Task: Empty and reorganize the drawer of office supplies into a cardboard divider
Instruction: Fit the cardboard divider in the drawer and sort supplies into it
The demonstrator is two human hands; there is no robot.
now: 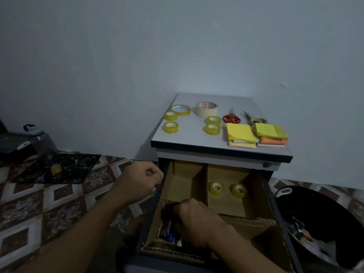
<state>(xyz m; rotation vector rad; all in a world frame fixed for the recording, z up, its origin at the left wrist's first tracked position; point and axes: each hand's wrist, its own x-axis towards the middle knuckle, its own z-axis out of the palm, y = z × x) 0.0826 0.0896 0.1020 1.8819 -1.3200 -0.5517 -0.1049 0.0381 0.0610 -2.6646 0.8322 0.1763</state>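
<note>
The cabinet's drawer (275,213) is pulled out with a cardboard divider (202,174) inside. Two yellow tape rolls (216,188) (239,190) stand in the back right compartment. The back left compartment (181,186) holds nothing. My right hand (197,221) reaches into the front left compartment, its fingers curled down onto a bundle of pens (167,232); the fingertips are blurred. My left hand (142,180) is curled into a fist against the drawer's left wall. On the cabinet top (189,138) lie several tape rolls (171,127), a masking tape roll (206,108), red scissors (231,117), grey scissors (254,119) and sticky-note stacks (241,134) (270,133).
A black bin (325,223) with small clutter stands to the right of the drawer. On the patterned floor at the left sit a grey bottle (40,138) and a dark mat (59,168). A plain wall rises behind the cabinet.
</note>
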